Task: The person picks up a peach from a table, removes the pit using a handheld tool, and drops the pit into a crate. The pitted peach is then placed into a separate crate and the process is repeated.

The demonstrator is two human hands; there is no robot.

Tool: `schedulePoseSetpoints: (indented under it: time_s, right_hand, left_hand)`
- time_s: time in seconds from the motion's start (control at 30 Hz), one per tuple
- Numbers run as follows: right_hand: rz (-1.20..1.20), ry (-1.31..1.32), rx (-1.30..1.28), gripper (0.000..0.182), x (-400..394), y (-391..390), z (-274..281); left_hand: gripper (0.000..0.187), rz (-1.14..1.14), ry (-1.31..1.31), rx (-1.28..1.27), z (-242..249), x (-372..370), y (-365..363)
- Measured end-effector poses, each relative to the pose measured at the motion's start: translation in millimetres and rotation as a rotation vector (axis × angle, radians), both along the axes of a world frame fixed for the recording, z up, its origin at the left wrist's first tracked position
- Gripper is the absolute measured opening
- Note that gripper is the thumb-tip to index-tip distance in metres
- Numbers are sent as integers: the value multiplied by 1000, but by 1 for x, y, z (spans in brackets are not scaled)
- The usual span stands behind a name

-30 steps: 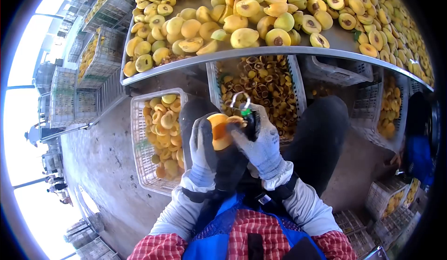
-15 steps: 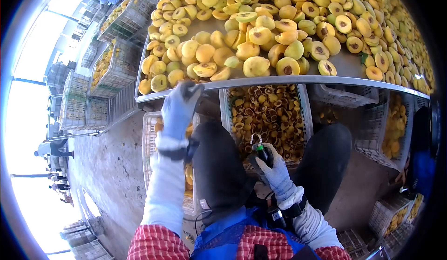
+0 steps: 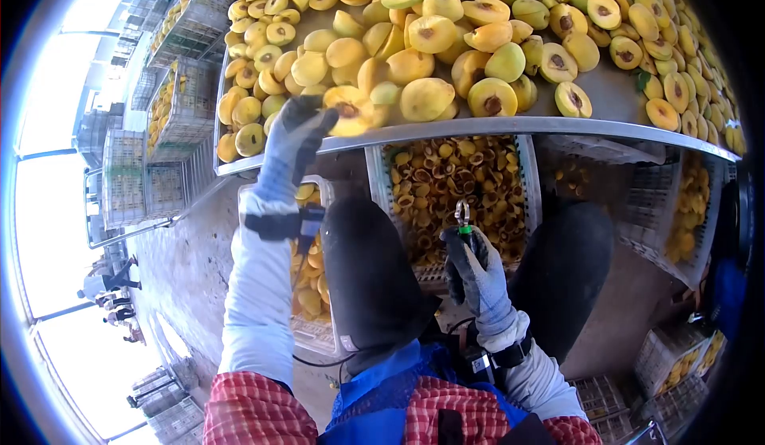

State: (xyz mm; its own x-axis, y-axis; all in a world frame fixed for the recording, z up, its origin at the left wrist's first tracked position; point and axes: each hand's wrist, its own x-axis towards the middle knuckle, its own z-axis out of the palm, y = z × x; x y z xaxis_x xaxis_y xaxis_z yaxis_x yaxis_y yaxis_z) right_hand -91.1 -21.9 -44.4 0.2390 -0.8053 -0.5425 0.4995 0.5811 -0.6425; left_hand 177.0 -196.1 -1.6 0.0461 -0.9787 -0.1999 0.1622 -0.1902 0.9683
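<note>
My left hand (image 3: 293,144), in a grey-white glove, is at the metal table's front edge (image 3: 478,129), its dark fingertips beside a blurred yellow fruit half (image 3: 347,110). The fingers are bent; whether they grip that half I cannot tell. My right hand (image 3: 480,274), also gloved, is closed around a small tool with a green collar and a curved metal tip (image 3: 462,214), pointing up. It hangs between my knees, over the near end of a crate (image 3: 375,194) full of brown and yellow fruit pieces. Many cut yellow fruit halves (image 3: 430,35) lie on the table.
Under the table's left end stands a crate of yellow fruit (image 3: 312,335). Another crate (image 3: 633,238) is at the right. Stacked crates (image 3: 125,178) line the left side, and people (image 3: 107,282) are in the far left background. My knees flank the middle crate.
My left hand has moved slightly left and up, now beside a fruit half. My right hand has turned, and the tool tip points more upright. The whole view has shifted a little.
</note>
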Motion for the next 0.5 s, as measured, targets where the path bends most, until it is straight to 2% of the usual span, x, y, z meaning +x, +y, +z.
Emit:
schedulePoseSetpoints:
  time_s: [0.07,0.1,0.13,0.2,0.3,0.4,0.47,0.5]
  right_hand:
    - [-122,-10,-96,22,9,2,-6]
    - [-196,-6,-152,21,20,-3,-2]
    - [-162,17,-169,19,20,-6,-1]
    - [-157,22,-169,18,23,-8,-1]
    - [-178,20,-154,18,30,0,-15]
    - [-163,92,-186,17,19,-1,-9]
    - [-159,177,-284,16,11,-5,-3]
    - [-123,264,-326,16,4,-5,7]
  left_hand:
    - [40,9,-241,70,0,-24,31]
    - [44,13,-287,-82,-18,-32,43]
    - [52,99,-326,-289,-29,-54,48]
    - [60,31,-1032,-458,-25,-71,48]
    - [47,23,-1101,-479,-16,-101,40]
    - [42,-72,-596,-195,-21,-101,31]
    - [44,-43,-518,-186,-10,-116,51]
    - [41,-57,-382,-188,-6,-128,66]
